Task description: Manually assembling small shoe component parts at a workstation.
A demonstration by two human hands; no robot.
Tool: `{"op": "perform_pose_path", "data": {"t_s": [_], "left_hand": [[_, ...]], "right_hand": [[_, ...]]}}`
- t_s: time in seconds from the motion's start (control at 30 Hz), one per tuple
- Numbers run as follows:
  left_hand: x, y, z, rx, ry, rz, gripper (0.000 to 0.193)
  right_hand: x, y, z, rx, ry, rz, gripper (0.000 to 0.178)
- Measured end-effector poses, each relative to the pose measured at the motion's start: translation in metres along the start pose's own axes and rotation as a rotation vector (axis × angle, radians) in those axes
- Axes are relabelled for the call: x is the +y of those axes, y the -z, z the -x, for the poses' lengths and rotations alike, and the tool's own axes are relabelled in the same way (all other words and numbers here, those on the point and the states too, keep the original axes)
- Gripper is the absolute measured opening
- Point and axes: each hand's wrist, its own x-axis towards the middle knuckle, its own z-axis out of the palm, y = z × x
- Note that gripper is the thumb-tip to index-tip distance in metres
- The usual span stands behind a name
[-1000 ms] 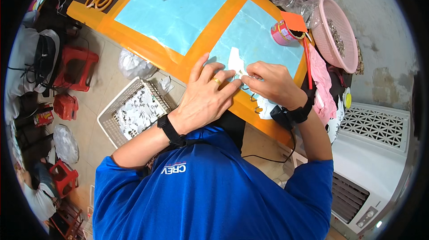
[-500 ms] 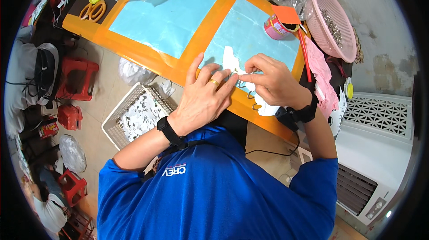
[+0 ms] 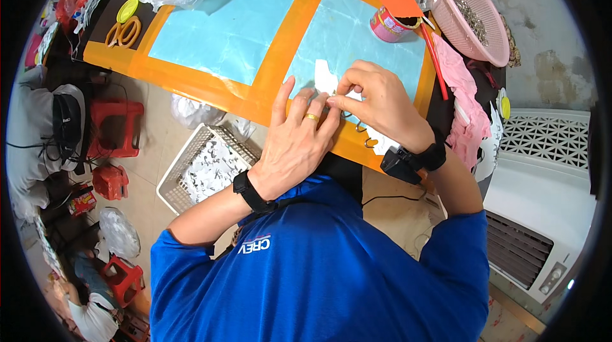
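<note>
An irregular white card (image 3: pixel 323 77) lies at the near edge of the orange and blue table sheet, with several dark metal rings (image 3: pixel 370 142) along its lower edge. My left hand (image 3: pixel 296 135), wearing a gold-coloured ring, holds the card down with its fingertips, its little finger raised. From the right, my right hand (image 3: pixel 379 100) brings thumb and forefinger together beside the left fingertips. Whatever is between them is hidden or too small to make out. Both hands cover the card's middle.
Beyond my hands stands a pink tin (image 3: pixel 389 25) with an orange flap, beside a red stick (image 3: pixel 436 65). A pink basket (image 3: pixel 440 10) of small metal pieces is at right. Scissors (image 3: pixel 123 32) lie far left. Below the table edge sits a white basket (image 3: pixel 167 182) of printed pieces.
The whole view has shifted slightly. My right hand's forefinger has drawn back and bent, and its thumb now reaches toward the left fingertips. My left hand stays on the card.
</note>
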Motion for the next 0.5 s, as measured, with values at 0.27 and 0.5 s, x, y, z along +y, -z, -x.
{"op": "perform_pose_path", "data": {"t_s": [0.27,0.5], "left_hand": [[0.002,-0.002,0.001,-0.005,0.013,0.045,0.058],[0.000,0.000,0.002,-0.026,0.005,0.044,0.062]], "right_hand": [[0.007,-0.017,0.002,0.128,0.046,0.079,0.010],[-0.018,0.013,-0.008,0.028,-0.172,0.042,0.013]]}}
